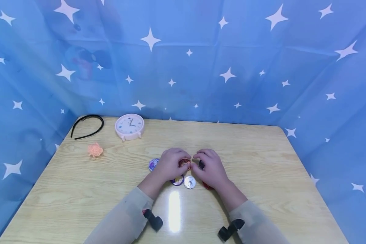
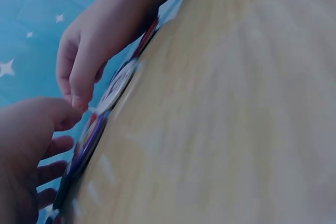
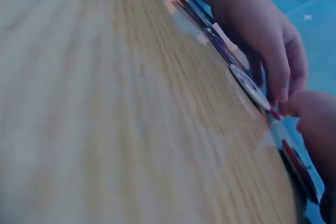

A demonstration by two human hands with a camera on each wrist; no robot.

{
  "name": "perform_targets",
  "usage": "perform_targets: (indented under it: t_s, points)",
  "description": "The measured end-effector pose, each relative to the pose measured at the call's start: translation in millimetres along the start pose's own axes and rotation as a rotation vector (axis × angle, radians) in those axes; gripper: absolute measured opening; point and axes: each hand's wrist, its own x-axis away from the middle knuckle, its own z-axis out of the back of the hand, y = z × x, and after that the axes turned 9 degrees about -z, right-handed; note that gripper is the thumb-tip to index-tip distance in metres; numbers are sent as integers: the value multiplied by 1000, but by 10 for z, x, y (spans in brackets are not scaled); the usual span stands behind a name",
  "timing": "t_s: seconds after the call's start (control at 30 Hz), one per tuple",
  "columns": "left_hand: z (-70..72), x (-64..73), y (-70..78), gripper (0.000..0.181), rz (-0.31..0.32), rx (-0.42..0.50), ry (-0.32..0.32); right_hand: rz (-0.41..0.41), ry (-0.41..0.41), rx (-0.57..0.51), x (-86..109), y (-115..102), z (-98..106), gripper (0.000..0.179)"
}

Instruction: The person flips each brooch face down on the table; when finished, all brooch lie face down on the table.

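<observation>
Desk (image 1: 262,152) of pale wood meets a blue curtain (image 1: 183,64) printed with white stars, which also hangs along the left and right edges; glare (image 1: 174,211) lights the near middle. Headband (image 1: 91,116), clock (image 1: 129,125) and yarn (image 1: 95,149) sit far left, while wood grain runs widely from the hands to the right edge. At the middle, the red badge (image 1: 184,163) lies between both hands, its face up; round, it is equally long every way. The left hand (image 1: 170,164) curls thumb and fingers about its rim; the right hand (image 1: 211,170) bends its fingers close by, but whether it grips I cannot tell. Just nearer lie the purple badge (image 1: 178,181) and white badge (image 1: 189,182); the blue badge (image 1: 153,164) is left.
</observation>
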Motion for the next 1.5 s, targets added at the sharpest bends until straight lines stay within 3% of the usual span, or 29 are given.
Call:
perform_targets:
  t_s: [0.1, 0.23, 0.4, 0.57, 0.8, 1.5]
  points:
    - [55, 20, -69, 30, 31, 21, -57, -3, -31, 9, -31, -5, -19, 30]
    - [114, 61, -198, 37, 68, 77, -141, -85, -106, -15, -31, -14, -23, 34]
    - [170, 111, -308, 38, 71, 147, -190, -147, -172, -52, -11, -23, -41, 41]
    - [179, 128, -312, 36, 91, 167, -190, -132, -211, -5, 12, -29, -42, 44]
    - [159, 131, -312, 33, 98, 118, -166, -122, -204, 2, 0, -26, -53, 42]
    - [149, 135, -297, 34, 56, 150, -108, -168, -196, -120, -14, 15, -62, 29]
